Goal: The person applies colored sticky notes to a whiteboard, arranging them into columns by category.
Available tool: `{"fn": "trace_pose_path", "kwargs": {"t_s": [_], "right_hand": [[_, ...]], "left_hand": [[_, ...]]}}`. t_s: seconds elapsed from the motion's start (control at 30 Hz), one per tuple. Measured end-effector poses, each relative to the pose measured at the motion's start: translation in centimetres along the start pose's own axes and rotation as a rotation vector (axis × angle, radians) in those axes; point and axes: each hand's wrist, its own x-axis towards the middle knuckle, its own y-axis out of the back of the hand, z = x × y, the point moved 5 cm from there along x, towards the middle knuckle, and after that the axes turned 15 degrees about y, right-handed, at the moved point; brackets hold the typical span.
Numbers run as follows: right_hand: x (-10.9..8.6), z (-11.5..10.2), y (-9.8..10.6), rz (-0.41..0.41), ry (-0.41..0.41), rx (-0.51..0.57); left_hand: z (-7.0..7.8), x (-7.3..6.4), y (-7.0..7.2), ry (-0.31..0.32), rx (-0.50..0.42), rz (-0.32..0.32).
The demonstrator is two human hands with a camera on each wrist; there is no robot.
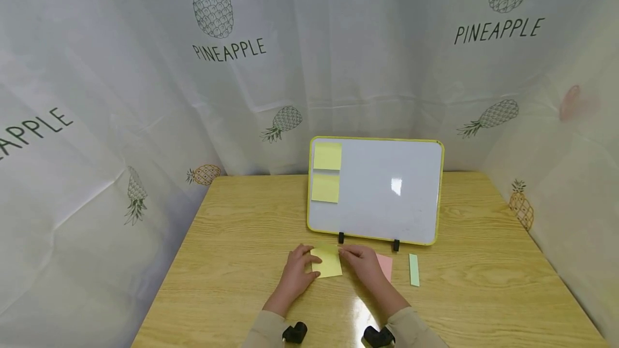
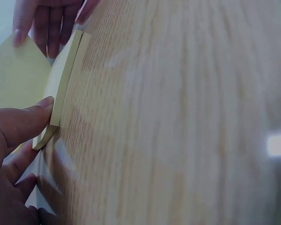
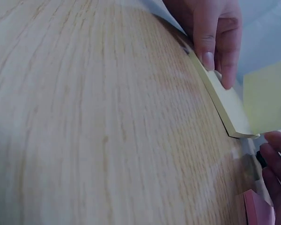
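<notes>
A person's left hand [image 1: 297, 272] gripped a yellow sticky-note pad [image 3: 226, 102] on the desk [image 1: 232, 262], in front of a whiteboard [image 1: 382, 192] bearing two yellow notes [image 1: 327, 156], while the right hand [image 1: 366, 266] pinched the pad's raised top sheet [image 3: 268, 93]. A pink pad [image 1: 386, 265] lay nearby.

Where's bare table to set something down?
Wooden table: right of the pale green paper strip; left of the left hand. Crowded before the yellow-framed whiteboard: that hand, right hand, square yellow paper pad, pink paper pad.
</notes>
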Motion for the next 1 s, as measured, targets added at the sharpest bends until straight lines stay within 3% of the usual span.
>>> {"fn": "trace_pose_path", "kwargs": {"t_s": [0.2, 0.5, 0.67, 0.73, 0.87, 1.0], "right_hand": [[0.4, -0.7, 0.4, 0.011, 0.089, -0.051], [0.1, -0.1, 0.4, 0.028, -0.085, 0.072], [0.2, -0.4, 0.7, 0.032, -0.125, 0.138], [0.4, -0.6, 0.9, 0.030, -0.096, 0.141], [1.0, -1.2, 1.4, 0.025, 0.045, 0.053], [1.4, -1.5, 1.8, 0.035, 0.126, -0.026]], "left_hand": [[-0.2, 0.4, 0.0, 0.014, 0.005, -0.009], [0.0, 0.6, 0.2, 0.039, -0.002, -0.030], [-0.1, 0.7, 0.2, 0.019, 0.001, -0.021], [-0.2, 0.8, 0.2, 0.011, 0.014, -0.017], [-0.4, 1.0, 0.6, 0.011, 0.020, -0.032], [-0.2, 1.3, 1.4, 0.042, -0.041, -0.045]]}}
